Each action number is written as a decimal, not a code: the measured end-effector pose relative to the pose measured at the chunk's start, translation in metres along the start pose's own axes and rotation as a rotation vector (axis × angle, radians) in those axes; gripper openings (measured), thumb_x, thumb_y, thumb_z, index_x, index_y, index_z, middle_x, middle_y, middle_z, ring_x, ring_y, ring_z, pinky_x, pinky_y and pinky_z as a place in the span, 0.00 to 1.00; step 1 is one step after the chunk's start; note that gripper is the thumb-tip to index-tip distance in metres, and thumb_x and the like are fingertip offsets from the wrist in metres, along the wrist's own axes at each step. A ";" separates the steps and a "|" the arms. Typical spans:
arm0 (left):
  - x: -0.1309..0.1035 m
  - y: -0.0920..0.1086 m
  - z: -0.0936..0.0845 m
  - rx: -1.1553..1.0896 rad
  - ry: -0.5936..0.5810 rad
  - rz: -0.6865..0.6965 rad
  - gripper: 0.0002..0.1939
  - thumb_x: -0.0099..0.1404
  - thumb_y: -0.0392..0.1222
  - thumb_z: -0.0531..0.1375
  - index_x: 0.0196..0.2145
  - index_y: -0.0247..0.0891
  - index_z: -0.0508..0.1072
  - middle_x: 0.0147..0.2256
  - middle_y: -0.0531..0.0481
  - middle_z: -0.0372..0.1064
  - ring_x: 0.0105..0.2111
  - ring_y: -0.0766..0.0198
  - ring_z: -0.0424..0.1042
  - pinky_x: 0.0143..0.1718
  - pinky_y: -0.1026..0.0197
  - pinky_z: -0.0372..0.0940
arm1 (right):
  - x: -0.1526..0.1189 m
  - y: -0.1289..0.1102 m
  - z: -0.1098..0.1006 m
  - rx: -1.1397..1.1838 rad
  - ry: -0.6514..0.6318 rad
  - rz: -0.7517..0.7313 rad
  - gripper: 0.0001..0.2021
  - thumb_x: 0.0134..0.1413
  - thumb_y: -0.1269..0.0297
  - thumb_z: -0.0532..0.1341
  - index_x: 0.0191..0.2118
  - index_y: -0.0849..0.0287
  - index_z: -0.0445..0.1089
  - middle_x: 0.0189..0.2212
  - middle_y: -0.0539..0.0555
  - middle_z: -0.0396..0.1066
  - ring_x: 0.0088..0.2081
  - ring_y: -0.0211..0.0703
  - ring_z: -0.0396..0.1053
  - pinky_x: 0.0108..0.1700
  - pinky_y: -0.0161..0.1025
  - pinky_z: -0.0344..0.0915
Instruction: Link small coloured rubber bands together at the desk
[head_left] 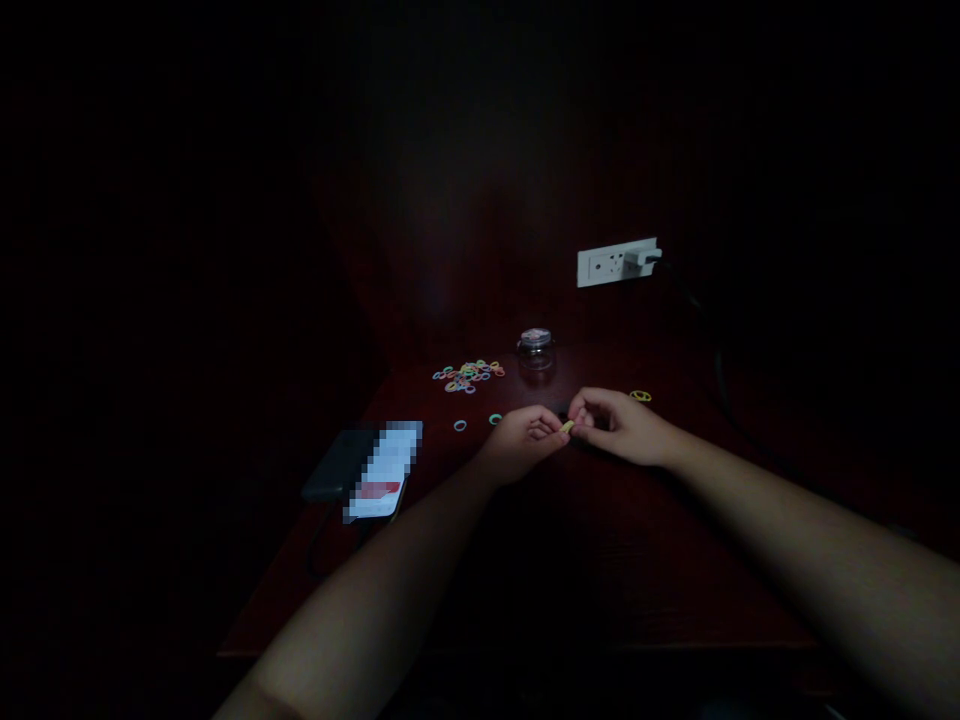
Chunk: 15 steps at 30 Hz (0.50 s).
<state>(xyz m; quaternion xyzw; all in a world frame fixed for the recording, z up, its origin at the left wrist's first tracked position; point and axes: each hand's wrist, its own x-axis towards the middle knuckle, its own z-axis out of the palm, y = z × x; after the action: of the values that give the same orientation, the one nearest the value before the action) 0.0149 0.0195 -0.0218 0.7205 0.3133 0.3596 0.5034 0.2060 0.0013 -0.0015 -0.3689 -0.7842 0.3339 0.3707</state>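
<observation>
Between the fingertips of both hands is a small yellow band (567, 426), like a hair tie. My left hand (525, 440) pinches it from the left, thumb and fingers together. From the right, my right hand (619, 425) closes thumb and forefinger on its other end. A green band (495, 420) lies just beside my left hand, and a pale blue band (460, 426) sits farther left. Behind the right hand rest yellow bands (640, 397). A loose pile of coloured bands (469, 375) is spread at the back left.
A small clear jar with a lid (535, 350) stands at the back of the dark red table (600, 570). On the left lie a lit phone (386, 470) and a dark flat object (337, 465). A wall socket (616, 262) holds a plug with a hanging cable. The surroundings are very dark.
</observation>
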 end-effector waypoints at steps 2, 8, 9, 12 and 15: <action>0.000 0.001 0.000 0.011 0.002 0.009 0.13 0.53 0.44 0.64 0.31 0.32 0.68 0.27 0.51 0.68 0.25 0.72 0.64 0.27 0.68 0.58 | 0.000 0.000 0.000 -0.013 0.002 0.019 0.12 0.50 0.56 0.61 0.32 0.61 0.65 0.23 0.49 0.64 0.25 0.35 0.60 0.27 0.33 0.58; -0.001 0.004 -0.001 0.084 0.006 0.024 0.13 0.52 0.44 0.64 0.30 0.32 0.69 0.26 0.52 0.67 0.25 0.72 0.64 0.28 0.68 0.58 | 0.000 -0.002 0.002 -0.017 -0.029 0.049 0.14 0.50 0.55 0.61 0.30 0.63 0.67 0.22 0.50 0.65 0.25 0.34 0.59 0.27 0.33 0.57; -0.001 0.004 -0.001 0.090 0.005 0.021 0.13 0.52 0.44 0.64 0.30 0.32 0.69 0.26 0.53 0.67 0.25 0.72 0.64 0.28 0.68 0.58 | 0.000 -0.002 0.002 -0.015 -0.029 0.050 0.14 0.50 0.55 0.61 0.30 0.63 0.67 0.22 0.50 0.65 0.25 0.34 0.59 0.27 0.33 0.57; -0.001 0.005 0.000 0.097 0.006 0.014 0.13 0.51 0.44 0.65 0.30 0.32 0.68 0.25 0.53 0.66 0.24 0.73 0.63 0.27 0.68 0.58 | 0.000 -0.001 0.003 -0.020 -0.027 0.036 0.14 0.50 0.55 0.60 0.30 0.63 0.68 0.22 0.49 0.64 0.24 0.34 0.59 0.27 0.33 0.57; -0.001 0.005 0.000 0.089 0.011 0.010 0.14 0.50 0.43 0.66 0.30 0.32 0.68 0.25 0.53 0.66 0.24 0.73 0.63 0.27 0.68 0.58 | 0.000 0.002 0.002 -0.051 -0.026 0.025 0.13 0.52 0.56 0.58 0.30 0.63 0.68 0.22 0.49 0.64 0.24 0.34 0.59 0.26 0.33 0.57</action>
<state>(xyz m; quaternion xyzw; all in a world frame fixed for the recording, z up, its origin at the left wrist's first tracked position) 0.0149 0.0172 -0.0174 0.7417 0.3281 0.3519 0.4673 0.2045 0.0021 -0.0041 -0.3837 -0.7925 0.3232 0.3467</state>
